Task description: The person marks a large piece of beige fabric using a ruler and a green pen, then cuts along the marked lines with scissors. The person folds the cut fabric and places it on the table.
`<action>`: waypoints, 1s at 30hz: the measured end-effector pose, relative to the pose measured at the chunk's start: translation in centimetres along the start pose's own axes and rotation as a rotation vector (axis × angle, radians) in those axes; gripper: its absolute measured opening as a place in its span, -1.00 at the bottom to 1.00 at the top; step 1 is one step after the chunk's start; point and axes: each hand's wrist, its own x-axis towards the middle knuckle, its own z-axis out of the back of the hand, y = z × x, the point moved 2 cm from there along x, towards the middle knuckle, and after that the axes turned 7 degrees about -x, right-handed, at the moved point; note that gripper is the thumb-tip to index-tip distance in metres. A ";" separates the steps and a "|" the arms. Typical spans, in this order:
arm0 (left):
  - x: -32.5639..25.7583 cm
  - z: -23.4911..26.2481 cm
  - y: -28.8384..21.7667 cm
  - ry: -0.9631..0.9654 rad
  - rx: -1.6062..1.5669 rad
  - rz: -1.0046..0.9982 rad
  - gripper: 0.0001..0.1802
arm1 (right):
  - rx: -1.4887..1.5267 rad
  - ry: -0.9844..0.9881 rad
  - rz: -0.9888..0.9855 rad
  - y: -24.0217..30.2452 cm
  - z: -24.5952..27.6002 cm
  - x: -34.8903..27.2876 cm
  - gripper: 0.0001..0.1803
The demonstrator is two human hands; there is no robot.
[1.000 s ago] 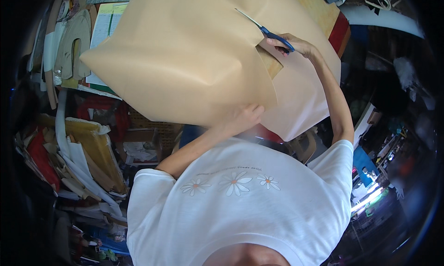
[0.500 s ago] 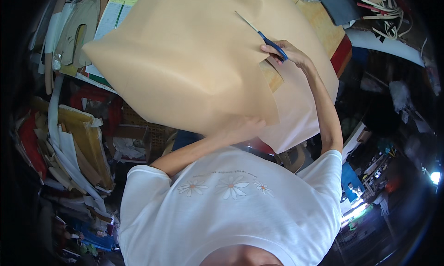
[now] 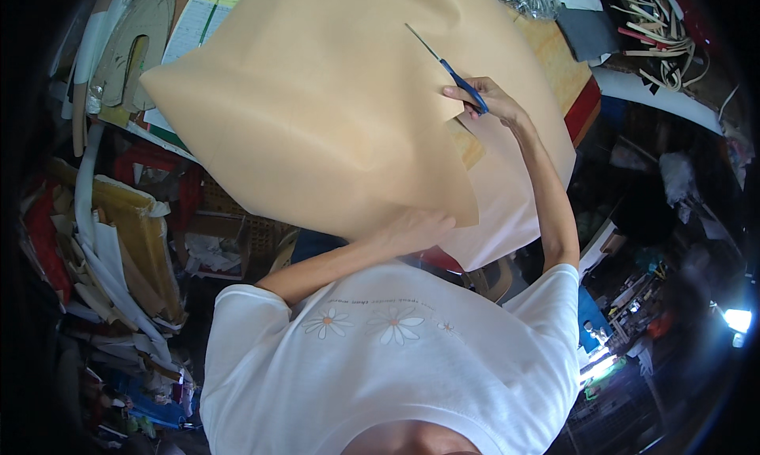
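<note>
A large tan sheet [image 3: 317,98] is held up in front of me and fills the upper middle of the view. My right hand [image 3: 495,110] grips blue-handled scissors [image 3: 463,83], whose thin blades lie in a cut and point up-left across the sheet. To the right of the cut, a flap of the sheet [image 3: 507,201] hangs lower. My left hand [image 3: 412,227] holds the sheet's lower edge from beneath, with its fingers partly hidden by the material.
A wooden table [image 3: 554,59] lies behind the sheet at the upper right, with a dark grey sheet [image 3: 590,31] and a heap of strips [image 3: 657,27]. Sole-shaped patterns [image 3: 134,43] lean at the upper left. Piled cardboard and scraps [image 3: 119,241] crowd the left side.
The sheet and both hands sit slightly lower in view. My left hand has slipped further under the sheet's edge. The scissors stay in the cut.
</note>
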 end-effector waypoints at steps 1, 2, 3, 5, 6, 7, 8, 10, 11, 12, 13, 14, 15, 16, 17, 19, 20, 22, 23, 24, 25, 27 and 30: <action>0.1 -0.1 0.0 0.018 0.008 -0.016 -0.90 | -0.004 -0.011 -0.034 0.2 -0.1 0.4 -0.43; 0.1 -0.1 0.0 0.061 0.020 0.000 -0.91 | 0.056 -0.010 0.016 0.7 -0.4 1.0 -0.43; 0.1 0.0 0.0 0.015 0.017 -0.034 -0.92 | 0.093 -0.022 0.029 1.2 -0.8 1.8 -0.43; 0.0 0.0 -0.1 0.011 0.013 -0.029 -0.93 | 0.112 -0.012 0.030 2.1 -1.1 3.1 -0.43; -0.1 0.1 -0.1 -0.008 0.019 -0.030 -0.93 | 0.093 0.007 0.014 2.4 -1.1 3.6 -0.42; -0.1 0.0 -0.1 0.007 0.020 -0.019 -0.94 | 0.072 0.026 -0.002 2.6 -1.3 4.0 -0.42; -0.1 -0.1 0.0 0.033 0.018 -0.001 -0.94 | 0.085 -0.017 0.015 2.7 -1.3 4.3 -0.43; -0.2 -0.1 0.1 -0.010 0.001 -0.023 -0.93 | 0.086 -0.051 0.034 2.9 -1.0 4.3 -0.43; -0.2 -0.2 0.2 -0.016 -0.006 -0.011 -0.92 | 0.073 -0.042 0.035 2.9 -0.9 4.3 -0.42; -0.2 -0.4 0.2 0.016 -0.003 -0.004 -0.92 | 0.031 0.017 0.025 2.9 -0.4 4.1 -0.41; -0.2 -0.6 0.3 0.054 0.007 0.020 -0.91 | -0.012 0.075 0.017 3.0 0.0 4.1 -0.40; -0.2 -0.8 0.5 0.165 0.032 0.068 -0.90 | -0.042 0.083 0.006 3.2 0.6 4.0 -0.42; -0.2 -0.5 0.4 0.015 0.008 0.005 -0.91 | -0.074 0.091 -0.003 3.5 1.1 4.1 -0.43; -0.1 -0.3 0.4 -0.062 0.000 -0.034 -0.91 | -0.111 0.090 -0.001 3.9 1.5 4.3 -0.45; -0.2 0.0 0.3 -0.140 -0.007 -0.073 -0.90 | -0.112 0.101 -0.008 4.3 1.6 4.7 -0.43; -0.3 0.4 0.2 -0.139 0.048 -0.105 -0.91 | -0.149 0.099 -0.043 5.3 1.5 5.3 -0.39; -0.5 0.6 -0.1 -0.156 0.092 -0.148 -0.91 | -0.103 0.104 0.007 6.0 1.3 5.9 -0.38; -0.6 0.7 -0.4 -0.144 0.134 -0.155 -0.91 | -0.071 0.100 0.030 7.4 0.4 7.2 -0.33; -0.6 0.7 -0.5 -0.141 0.087 -0.117 -0.91 | -0.059 0.066 0.025 7.9 0.0 7.5 -0.31; -0.4 0.7 -0.5 -0.138 0.038 -0.079 -0.91 | -0.046 0.032 0.018 8.1 -0.4 7.8 -0.29; -0.3 0.5 -0.4 -0.092 -0.061 -0.001 -0.90 | -0.031 0.002 0.032 8.3 -0.5 8.0 -0.27; -0.1 0.4 -0.4 -0.161 -0.047 -0.040 -0.90 | 0.023 0.020 0.014 8.2 -1.0 8.3 -0.26; 0.0 0.6 -0.2 -0.178 -0.057 -0.063 -0.90 | -0.003 0.048 0.037 7.8 -0.9 8.6 -0.25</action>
